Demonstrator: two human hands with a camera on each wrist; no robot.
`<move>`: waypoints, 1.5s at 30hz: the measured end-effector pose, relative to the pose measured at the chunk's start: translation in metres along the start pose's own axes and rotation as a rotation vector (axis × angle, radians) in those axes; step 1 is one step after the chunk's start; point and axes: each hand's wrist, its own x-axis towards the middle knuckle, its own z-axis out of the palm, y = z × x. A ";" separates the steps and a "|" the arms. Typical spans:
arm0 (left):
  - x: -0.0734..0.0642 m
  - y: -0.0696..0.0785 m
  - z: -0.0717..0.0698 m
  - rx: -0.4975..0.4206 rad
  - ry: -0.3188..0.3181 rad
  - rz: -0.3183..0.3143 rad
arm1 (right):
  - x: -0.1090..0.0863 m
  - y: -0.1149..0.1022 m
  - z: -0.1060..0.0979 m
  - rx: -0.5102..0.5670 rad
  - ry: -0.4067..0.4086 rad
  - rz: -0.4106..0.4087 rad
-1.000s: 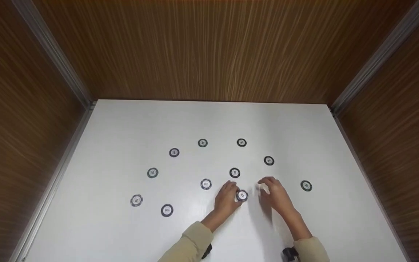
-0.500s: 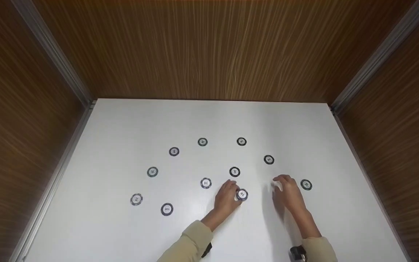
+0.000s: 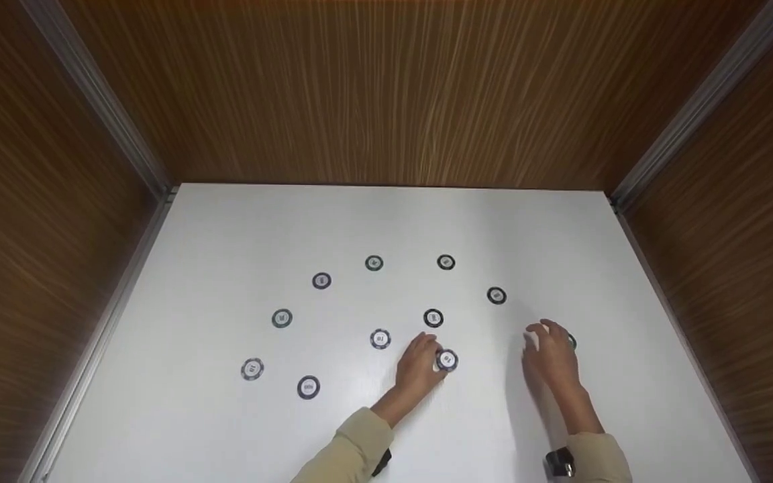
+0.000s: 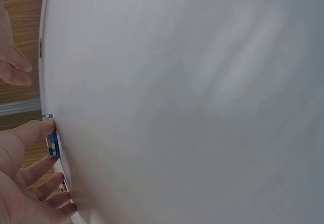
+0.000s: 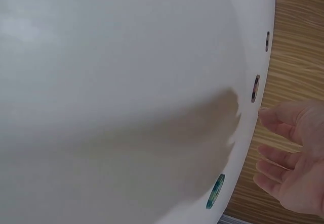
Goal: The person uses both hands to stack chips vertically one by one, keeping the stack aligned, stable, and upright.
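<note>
Between thumb and forefinger, my left hand (image 3: 419, 365) pinches a short stack of poker chips (image 3: 447, 360) at the table's middle. The left wrist view shows the edges of those stacked chips (image 4: 51, 137), blue with pale patches, standing on the white surface. My right hand (image 3: 554, 354) hovers over the right side of the table, fingers loosely bent and holding nothing. A green poker chip (image 3: 572, 341) is partly hidden behind it. In the right wrist view that green chip (image 5: 215, 191) lies flat below the fingers (image 5: 276, 155), apart from them.
Several single chips lie spread out, among them a black one (image 3: 433, 318), a 10 chip (image 3: 380, 339) and a dark one (image 3: 496, 295). Other chips lie left, such as a dark one (image 3: 308, 387). Wood-grain panels (image 3: 386, 94) wall the white table (image 3: 212, 228) at back and sides.
My right hand has moved right, from near the stack to beside the green chip, now partly covering it. The left hand has stayed on the stack.
</note>
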 end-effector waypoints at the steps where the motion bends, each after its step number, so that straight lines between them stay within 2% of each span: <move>1: 0.000 0.000 0.000 -0.002 -0.001 -0.001 | 0.000 0.002 0.000 0.003 0.000 0.005; 7: 0.000 0.000 0.000 -0.003 0.001 0.003 | 0.001 0.008 -0.001 -0.016 -0.004 0.032; 14: 0.000 -0.001 0.000 0.023 0.033 0.029 | 0.002 0.014 -0.002 0.006 -0.074 0.091; 21: 0.000 -0.002 0.000 0.019 0.026 0.030 | 0.001 0.018 -0.001 0.024 -0.147 0.125; 30: 0.000 -0.001 -0.001 0.004 0.012 0.009 | 0.001 0.021 -0.003 0.020 -0.187 0.101; 35: 0.000 0.000 -0.002 -0.009 -0.010 -0.013 | 0.002 0.023 -0.003 0.007 -0.122 0.084; 40: 0.001 0.001 -0.003 -0.003 -0.044 -0.033 | 0.003 0.029 -0.004 -0.034 -0.014 0.008; 43: 0.001 0.001 -0.002 -0.002 -0.061 -0.044 | 0.003 0.032 -0.005 -0.051 -0.004 -0.004; 45: 0.002 0.001 -0.002 -0.004 -0.054 -0.039 | 0.004 0.032 -0.005 -0.039 -0.033 0.029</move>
